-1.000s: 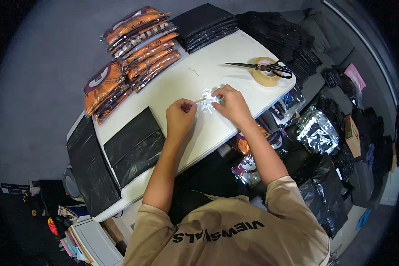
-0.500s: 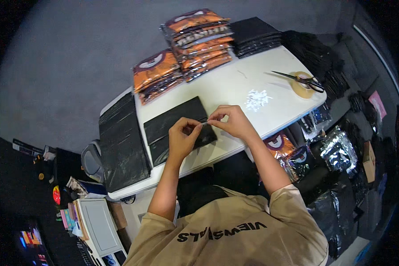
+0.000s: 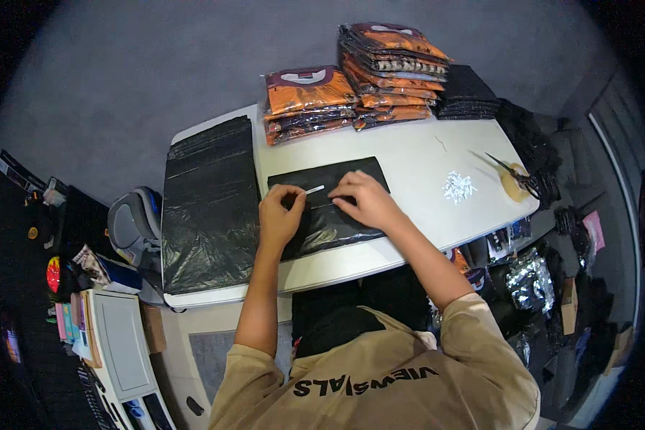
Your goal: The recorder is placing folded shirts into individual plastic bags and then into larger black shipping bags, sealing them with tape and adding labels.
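Observation:
Between the thumb and finger of my left hand (image 3: pixel 279 217) is a small white strip (image 3: pixel 314 190), its free end pointing right. Just beyond that end hovers my right hand (image 3: pixel 366 201), fingers curled but apart, with nothing visible in them. Both hands are over a flat black plastic bag (image 3: pixel 322 173), which lies folded on the white table (image 3: pixel 416 165) and is partly hidden by them. A small heap of similar white strips (image 3: pixel 459 188) lies to the right of my right hand.
Black plastic bags (image 3: pixel 211 208) cover the table's left end. Bagged orange garments (image 3: pixel 310 92) stand in two stacks at the back, beside a black pile (image 3: pixel 469 93). Scissors (image 3: pixel 505 169) rest on a tape roll (image 3: pixel 513 185) at the right. A grey chair (image 3: pixel 130 222) stands left.
My hands have moved apart, leaving the white strip in my left hand while my right fingers have come off it. The whole view has shifted and turned slightly.

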`<action>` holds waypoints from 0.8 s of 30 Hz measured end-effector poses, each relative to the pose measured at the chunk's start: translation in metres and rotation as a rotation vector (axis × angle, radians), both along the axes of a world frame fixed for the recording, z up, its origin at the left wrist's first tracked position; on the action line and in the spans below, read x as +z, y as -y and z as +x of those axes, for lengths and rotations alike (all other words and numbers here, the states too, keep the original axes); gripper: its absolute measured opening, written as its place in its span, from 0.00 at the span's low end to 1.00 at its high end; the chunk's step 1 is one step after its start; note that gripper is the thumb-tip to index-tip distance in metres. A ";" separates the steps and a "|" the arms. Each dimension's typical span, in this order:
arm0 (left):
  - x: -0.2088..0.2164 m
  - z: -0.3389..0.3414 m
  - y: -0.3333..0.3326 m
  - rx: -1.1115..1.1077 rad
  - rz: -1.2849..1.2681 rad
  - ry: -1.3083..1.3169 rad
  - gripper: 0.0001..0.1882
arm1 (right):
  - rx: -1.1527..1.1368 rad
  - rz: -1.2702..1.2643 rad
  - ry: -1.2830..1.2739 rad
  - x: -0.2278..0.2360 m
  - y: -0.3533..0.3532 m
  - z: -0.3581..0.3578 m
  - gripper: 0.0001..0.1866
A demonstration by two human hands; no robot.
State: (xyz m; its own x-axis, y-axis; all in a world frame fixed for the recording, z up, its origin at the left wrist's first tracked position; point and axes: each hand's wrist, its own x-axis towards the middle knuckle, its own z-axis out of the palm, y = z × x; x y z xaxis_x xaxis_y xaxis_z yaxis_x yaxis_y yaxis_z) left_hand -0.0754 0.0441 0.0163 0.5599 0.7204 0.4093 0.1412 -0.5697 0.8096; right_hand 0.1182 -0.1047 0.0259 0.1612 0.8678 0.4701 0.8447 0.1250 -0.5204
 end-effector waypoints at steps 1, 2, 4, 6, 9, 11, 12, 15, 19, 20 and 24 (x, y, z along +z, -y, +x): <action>-0.003 0.003 -0.003 0.010 -0.008 0.007 0.06 | 0.042 -0.052 0.032 -0.004 -0.001 -0.005 0.08; -0.005 0.006 -0.006 -0.005 0.038 -0.017 0.06 | 0.037 -0.037 0.045 -0.009 -0.003 -0.008 0.09; -0.006 0.014 -0.001 -0.020 0.100 -0.082 0.07 | 0.041 -0.032 0.046 -0.011 0.003 -0.008 0.09; -0.010 0.025 0.004 -0.039 0.084 -0.105 0.07 | 0.017 0.023 0.036 -0.011 0.011 -0.008 0.09; -0.015 0.025 0.006 -0.067 0.082 -0.148 0.07 | 0.025 0.019 -0.037 -0.016 0.013 0.002 0.07; -0.019 0.019 0.002 -0.099 0.046 -0.164 0.07 | 0.038 0.057 -0.073 -0.015 0.011 0.005 0.07; -0.020 0.017 0.005 -0.081 0.032 -0.192 0.06 | 0.006 0.021 -0.207 -0.011 0.011 0.002 0.07; -0.021 0.018 0.004 -0.097 0.124 -0.208 0.06 | -0.019 -0.028 -0.341 -0.012 0.008 0.005 0.07; -0.020 0.020 0.007 -0.068 0.088 -0.212 0.06 | 0.016 -0.017 -0.223 -0.019 0.005 0.009 0.07; -0.020 0.021 0.007 -0.078 0.088 -0.213 0.06 | 0.018 -0.016 -0.224 -0.019 0.004 0.010 0.07; -0.020 0.021 0.010 -0.069 0.107 -0.227 0.06 | -0.038 -0.027 -0.191 -0.022 0.005 0.006 0.07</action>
